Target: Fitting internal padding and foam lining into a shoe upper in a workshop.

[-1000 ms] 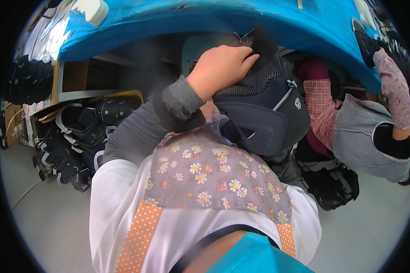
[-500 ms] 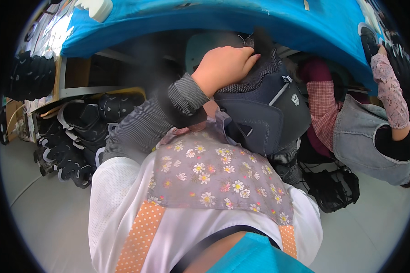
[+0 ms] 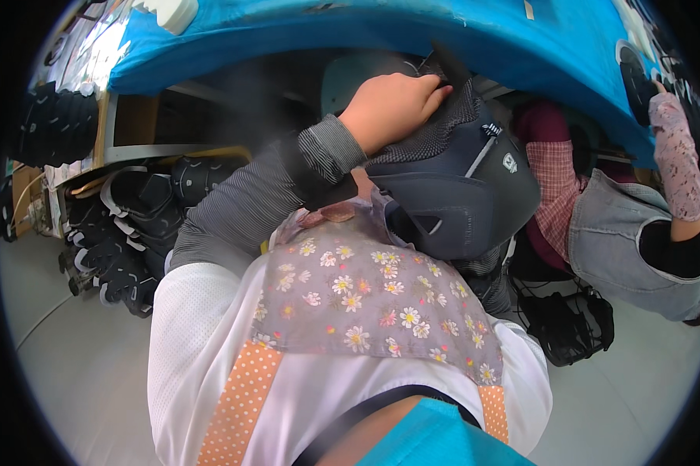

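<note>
A dark navy shoe upper point(image 3: 435, 198) with a mesh lining is held up in front of my chest, its smooth rounded part towards the right. My left hand point(image 3: 393, 110) reaches across from the left, fingers and thumb closed on the edge of its mesh opening. A dark flap point(image 3: 449, 66) stands up just beyond my fingertips. My right sleeve point(image 3: 486, 283) runs up beneath the shoe upper, which hides my right hand. A small patch of skin shows at the upper's left edge, but I cannot tell what it belongs to.
A blue-covered table point(image 3: 350, 31) spans the far side, with a white shoe sole point(image 3: 171, 12) on it. Several black shoe uppers point(image 3: 125, 233) are piled at the left. At the right sits a co-worker in a grey apron point(image 3: 622, 233), near a black wire basket point(image 3: 571, 322).
The shoe upper has shifted slightly right and turned a little. My left hand has moved slightly right with it, and the dark flap now leans further right.
</note>
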Demonstrator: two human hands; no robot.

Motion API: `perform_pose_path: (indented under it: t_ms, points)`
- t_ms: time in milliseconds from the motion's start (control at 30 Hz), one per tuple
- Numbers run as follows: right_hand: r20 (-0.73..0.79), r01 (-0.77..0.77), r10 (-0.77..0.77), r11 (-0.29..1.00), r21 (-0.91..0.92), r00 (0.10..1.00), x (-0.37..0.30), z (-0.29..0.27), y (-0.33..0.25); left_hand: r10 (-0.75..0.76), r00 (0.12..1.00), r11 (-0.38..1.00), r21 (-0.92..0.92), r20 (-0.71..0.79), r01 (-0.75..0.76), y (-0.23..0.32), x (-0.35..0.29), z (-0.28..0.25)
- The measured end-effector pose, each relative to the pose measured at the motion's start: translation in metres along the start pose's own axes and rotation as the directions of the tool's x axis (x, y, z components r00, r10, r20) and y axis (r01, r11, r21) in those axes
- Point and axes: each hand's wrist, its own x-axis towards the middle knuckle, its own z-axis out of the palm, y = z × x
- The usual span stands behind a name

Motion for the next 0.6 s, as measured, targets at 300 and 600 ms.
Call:
perform_pose_path:
  t_ms: [300,600]
  points:
    - [-0.027,0.002,-0.002,1.0,0.017,1.0,0.001,-0.01,-0.002,0.304,0.853,0.944,0.013,-0.425,-0.33,0.017,-0.022,-0.065]
    - [-0.143,0.053,-0.081,0.98,-0.191,0.986,-0.004,-0.006,0.009,0.224,0.963,0.933,-0.253,-0.15,-0.256,0.042,-0.056,-0.049]
